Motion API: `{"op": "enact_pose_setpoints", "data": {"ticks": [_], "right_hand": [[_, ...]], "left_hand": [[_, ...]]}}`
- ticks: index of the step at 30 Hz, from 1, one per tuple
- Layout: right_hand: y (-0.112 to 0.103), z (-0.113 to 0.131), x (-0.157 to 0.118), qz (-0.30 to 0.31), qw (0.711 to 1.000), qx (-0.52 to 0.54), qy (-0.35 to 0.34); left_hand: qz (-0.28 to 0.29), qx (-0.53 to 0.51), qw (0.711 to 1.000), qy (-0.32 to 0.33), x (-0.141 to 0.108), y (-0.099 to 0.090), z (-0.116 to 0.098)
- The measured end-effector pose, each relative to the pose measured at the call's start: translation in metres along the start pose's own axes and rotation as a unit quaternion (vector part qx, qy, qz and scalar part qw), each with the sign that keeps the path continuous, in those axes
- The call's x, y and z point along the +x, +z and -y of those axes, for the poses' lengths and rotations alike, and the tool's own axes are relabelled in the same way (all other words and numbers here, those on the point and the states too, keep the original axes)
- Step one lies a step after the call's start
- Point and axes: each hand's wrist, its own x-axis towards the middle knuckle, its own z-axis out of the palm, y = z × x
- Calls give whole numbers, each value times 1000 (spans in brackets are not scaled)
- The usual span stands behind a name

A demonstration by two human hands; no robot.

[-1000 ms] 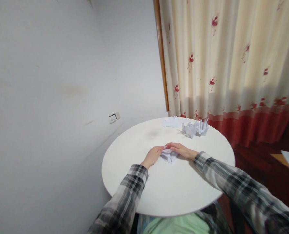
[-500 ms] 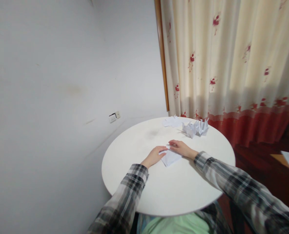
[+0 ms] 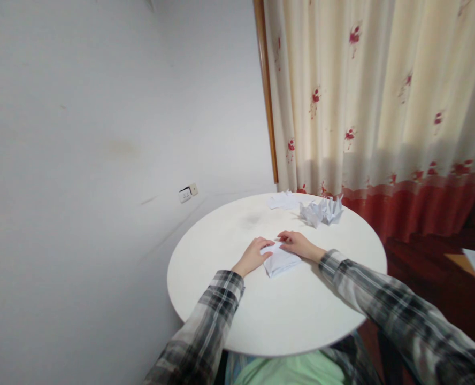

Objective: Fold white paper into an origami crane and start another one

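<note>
Left hand (image 3: 254, 256) and right hand (image 3: 299, 246), both partly open with fingers curved, touch a white, flat-folded piece of paper (image 3: 282, 261) lying between them (whether either pinches it cannot be told). The piece extends from the fingertips toward the body, its near edge slanting away rightward; neither hand is clearly nearer. Beneath: a smooth, white, round worktop (image 3: 213, 267). Beyond, rightward: spiky, sharply creased white paper figures (image 3: 313, 215).

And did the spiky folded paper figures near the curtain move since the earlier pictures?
No. The paper figures keep the same place near the far rim of the round table.
</note>
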Motion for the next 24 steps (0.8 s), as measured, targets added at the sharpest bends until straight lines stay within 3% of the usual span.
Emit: {"op": "enact_pose_setpoints", "data": {"ticks": [12, 24], "right_hand": [[3, -4, 1, -10, 1000, 24, 0], [6, -7, 1, -22, 999, 46, 2]], "left_hand": [[-7, -17, 1000, -4, -1, -2, -4], [-49, -18, 999, -1, 1, -3, -6]]}}
